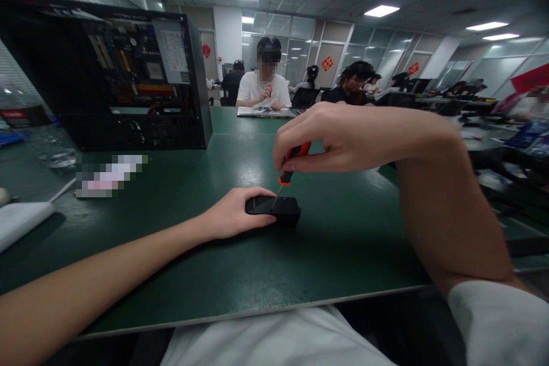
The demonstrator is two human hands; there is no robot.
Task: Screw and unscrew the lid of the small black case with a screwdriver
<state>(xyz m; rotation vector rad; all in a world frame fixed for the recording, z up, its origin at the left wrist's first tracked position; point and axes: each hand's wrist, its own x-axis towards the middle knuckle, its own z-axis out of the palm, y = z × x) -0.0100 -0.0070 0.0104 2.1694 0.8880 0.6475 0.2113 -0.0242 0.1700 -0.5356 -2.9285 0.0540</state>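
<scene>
A small black rectangular box (286,211) lies on the green table (343,240) in front of me. My left hand (235,211) grips its left end, thumb on the near side and fingers on the far side. Above the box, my right hand (317,137) holds a red and black screwdriver (285,177) by the handle, wrist bent and raised. The thin shaft slants down, and its tip meets the box's top face between my left thumb and fingers. Whether a screw sits under the tip is too small to tell.
An open black computer case (197,86) stands at the back left. Near it are a clear plastic bottle (47,137), a blurred-out item (109,176) and a white device with a cable (26,220). Across the table a person (270,83) works over a board.
</scene>
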